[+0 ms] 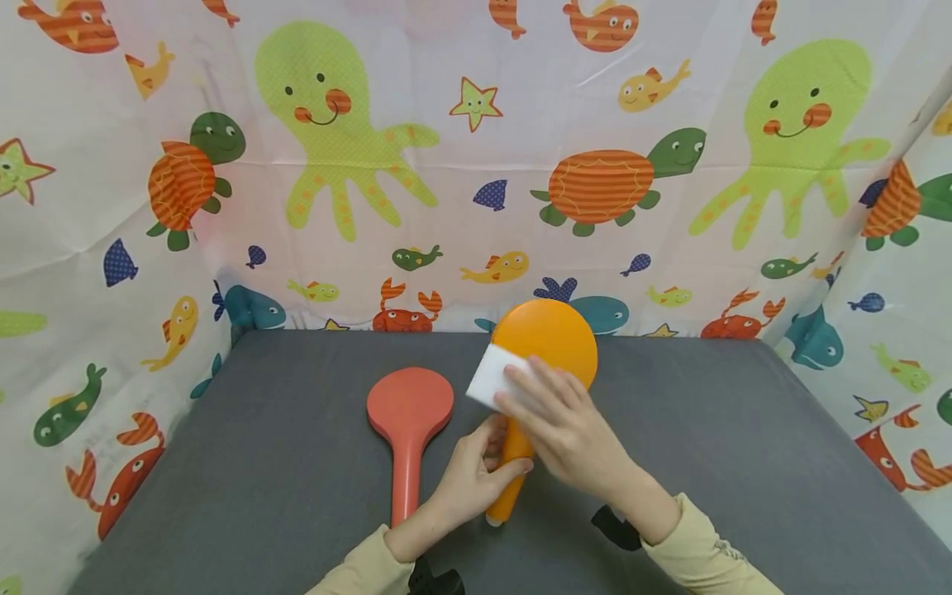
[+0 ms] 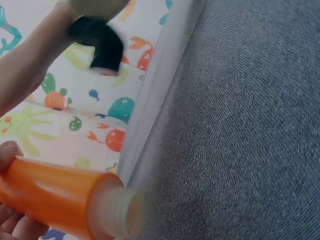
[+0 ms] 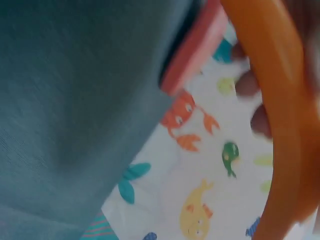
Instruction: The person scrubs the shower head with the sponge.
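Observation:
My left hand [image 1: 479, 471] grips the handle of an orange round paddle [image 1: 546, 330], which is tilted up above the table. In the left wrist view, the orange handle [image 2: 55, 195] ends in a whitish tip. With my right hand [image 1: 565, 426] I hold a white sponge block [image 1: 494, 376] against the lower part of the paddle's round face; the fingers lie over the block and look blurred. In the right wrist view the paddle's edge [image 3: 275, 75] fills the right side. A red paddle [image 1: 411, 405] lies to the left, its handle running under my left forearm.
The grey cloth-covered table [image 1: 297, 479] spreads around both hands. Behind it and along the sides hangs a white curtain [image 1: 446, 165] printed with sea animals. Black straps [image 1: 617, 527] show by the wrists.

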`<control>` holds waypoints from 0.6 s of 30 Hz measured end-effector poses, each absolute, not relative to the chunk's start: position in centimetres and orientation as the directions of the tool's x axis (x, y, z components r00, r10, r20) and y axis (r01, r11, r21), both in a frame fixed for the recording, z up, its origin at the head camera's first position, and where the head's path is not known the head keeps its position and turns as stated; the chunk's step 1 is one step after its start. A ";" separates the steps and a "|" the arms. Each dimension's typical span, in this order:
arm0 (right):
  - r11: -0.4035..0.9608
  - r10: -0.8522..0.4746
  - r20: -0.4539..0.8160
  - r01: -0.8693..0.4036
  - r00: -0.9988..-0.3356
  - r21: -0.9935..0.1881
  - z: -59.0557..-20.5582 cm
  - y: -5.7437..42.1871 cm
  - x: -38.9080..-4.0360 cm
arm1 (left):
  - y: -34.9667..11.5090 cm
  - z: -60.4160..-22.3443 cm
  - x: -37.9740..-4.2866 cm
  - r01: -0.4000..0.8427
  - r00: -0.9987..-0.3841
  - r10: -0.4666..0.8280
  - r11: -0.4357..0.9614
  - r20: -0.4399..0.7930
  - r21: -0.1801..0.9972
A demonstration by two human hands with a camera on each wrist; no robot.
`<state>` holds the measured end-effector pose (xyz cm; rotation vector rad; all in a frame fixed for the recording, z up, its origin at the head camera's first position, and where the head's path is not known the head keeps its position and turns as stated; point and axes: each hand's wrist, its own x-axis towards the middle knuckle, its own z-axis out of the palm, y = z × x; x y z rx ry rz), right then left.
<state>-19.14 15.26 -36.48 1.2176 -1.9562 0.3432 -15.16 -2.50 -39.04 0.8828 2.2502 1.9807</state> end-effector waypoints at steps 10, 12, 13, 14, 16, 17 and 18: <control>0.653 -0.271 0.865 -0.741 -0.423 -0.158 -34.5 17.6 -22.4 | -2.5 -39.3 -15.2 0.364 -0.836 0.445 0.013 0.321 0.931; 0.661 -0.220 0.872 -0.724 -0.438 -0.197 -34.5 17.6 -22.5 | -2.5 -39.3 -15.2 0.363 -0.835 0.446 0.004 0.323 0.932; 0.657 -0.225 0.874 -0.730 -0.430 -0.190 -34.7 17.3 -22.3 | -2.5 -39.3 -15.3 0.364 -0.834 0.444 -0.005 0.328 0.931; 0.650 -0.252 0.875 -0.742 -0.414 -0.164 -35.1 17.0 -22.0 | -2.5 -39.3 -15.3 0.367 -0.833 0.440 -0.014 0.336 0.930; 0.622 -0.347 0.866 -0.780 -0.359 -0.074 -36.0 16.0 -20.9 | -2.5 -39.4 -15.4 0.366 -0.837 0.425 -0.031 0.343 0.930; 0.598 -0.411 0.853 -0.801 -0.322 -0.015 -36.5 15.5 -20.4 | -2.5 -39.4 -15.5 0.366 -0.841 0.416 -0.034 0.347 0.930; 0.569 -0.477 0.832 -0.821 -0.284 0.046 -36.9 15.1 -19.8 | -2.5 -39.5 -15.5 0.370 -0.844 0.406 -0.032 0.350 0.929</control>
